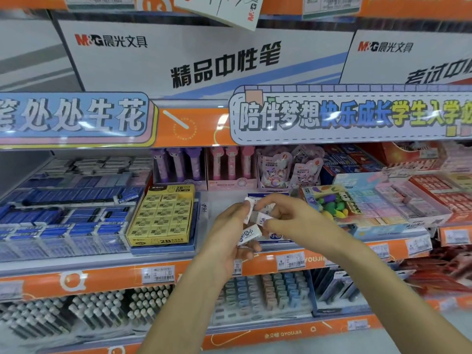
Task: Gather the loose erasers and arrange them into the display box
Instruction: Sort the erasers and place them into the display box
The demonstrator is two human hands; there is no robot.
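My left hand (231, 227) is closed around a small stack of white erasers (249, 234) with blue print, held above the shelf edge. One eraser (249, 206) sticks up between its thumb and fingers. My right hand (291, 217) pinches another white eraser (263, 217) right beside the left hand. Behind and under both hands lies the white and blue display box (275, 238), mostly hidden; only its front wall and back rim show.
A yellow box of 2B erasers (163, 215) stands just left of the hands. A pack of colourful fruit erasers (332, 204) and pastel eraser trays (388, 200) sit to the right. Blue eraser rows fill the far left. Pen racks (263, 290) stand on the shelf below.
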